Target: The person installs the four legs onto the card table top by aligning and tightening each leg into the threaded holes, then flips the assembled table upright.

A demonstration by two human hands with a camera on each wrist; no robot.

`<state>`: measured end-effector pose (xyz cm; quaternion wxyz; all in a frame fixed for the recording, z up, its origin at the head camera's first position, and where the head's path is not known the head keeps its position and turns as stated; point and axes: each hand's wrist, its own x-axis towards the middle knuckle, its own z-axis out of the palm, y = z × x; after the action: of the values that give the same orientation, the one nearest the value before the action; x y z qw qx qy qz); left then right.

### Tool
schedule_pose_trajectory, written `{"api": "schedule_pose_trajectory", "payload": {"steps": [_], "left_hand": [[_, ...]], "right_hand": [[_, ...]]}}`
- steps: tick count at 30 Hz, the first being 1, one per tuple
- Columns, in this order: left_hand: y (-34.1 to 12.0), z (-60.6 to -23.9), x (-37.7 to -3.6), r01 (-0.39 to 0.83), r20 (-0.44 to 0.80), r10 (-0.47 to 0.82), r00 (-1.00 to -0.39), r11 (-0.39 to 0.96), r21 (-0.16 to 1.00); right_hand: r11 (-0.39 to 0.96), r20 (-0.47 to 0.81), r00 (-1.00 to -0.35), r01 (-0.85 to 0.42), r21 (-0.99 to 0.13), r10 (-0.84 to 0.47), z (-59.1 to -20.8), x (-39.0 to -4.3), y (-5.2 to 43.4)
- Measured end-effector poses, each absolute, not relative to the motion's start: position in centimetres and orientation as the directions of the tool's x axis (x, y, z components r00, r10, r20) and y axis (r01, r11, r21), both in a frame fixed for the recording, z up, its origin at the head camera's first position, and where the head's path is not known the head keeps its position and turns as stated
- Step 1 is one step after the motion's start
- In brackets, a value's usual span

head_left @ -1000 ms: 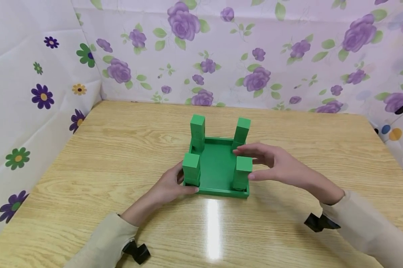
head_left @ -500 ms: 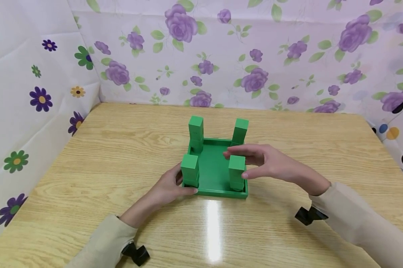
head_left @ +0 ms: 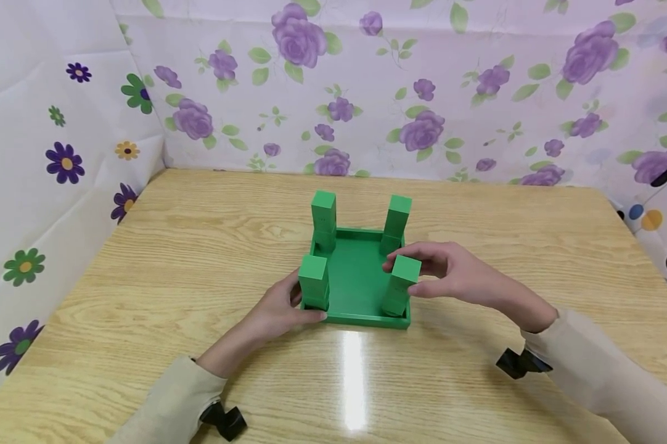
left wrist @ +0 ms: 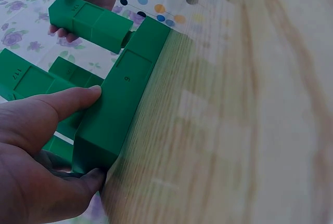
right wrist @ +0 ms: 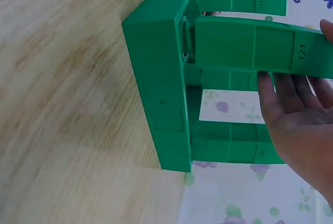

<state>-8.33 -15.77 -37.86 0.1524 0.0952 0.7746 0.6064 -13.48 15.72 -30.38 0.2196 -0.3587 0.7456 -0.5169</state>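
Observation:
A shallow square green tray (head_left: 361, 320) lies on the table with a block-like green post at each corner. My left hand (head_left: 280, 308) grips its near left corner, thumb on the front wall, beside the near left post (head_left: 314, 283). With thumb and fingers my right hand (head_left: 466, 280) holds the near right post (head_left: 398, 290), which leans to the right. In the right wrist view this post (right wrist: 229, 44) bears the number 121, and a small gap with a rounded green part shows at its foot. The far left post (head_left: 325, 219) and far right post (head_left: 398, 217) stand upright.
The wooden table (head_left: 200, 234) extends on all sides of the tray. Behind it hangs a flower-print sheet (head_left: 367, 92), with more patterned sheets at the left and right. Black straps hang at both sleeve cuffs.
My right hand shifted left with the near right post, then back right. The post stood nearly upright half a second ago and leans right now. My left hand stays at its corner.

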Motion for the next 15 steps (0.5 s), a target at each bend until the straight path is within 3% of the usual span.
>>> {"api": "schedule_pose_trajectory", "payload": {"steps": [6, 15], "left_hand": [[-15.8, -37.8, -8.3, -0.026, -0.111, 0.337, -0.935, 0.249, 0.968], [-15.8, -37.7, -8.3, -0.019, -0.109, 0.335, -0.936, 0.26, 0.965]], "right_hand": [[0.295, 0.067, -0.686, -0.397, -0.869, -0.724, -30.2, -13.0, 15.3], [0.445, 0.097, -0.792, -0.435, -0.783, -0.603, -30.0, -12.0, 14.5]]}}
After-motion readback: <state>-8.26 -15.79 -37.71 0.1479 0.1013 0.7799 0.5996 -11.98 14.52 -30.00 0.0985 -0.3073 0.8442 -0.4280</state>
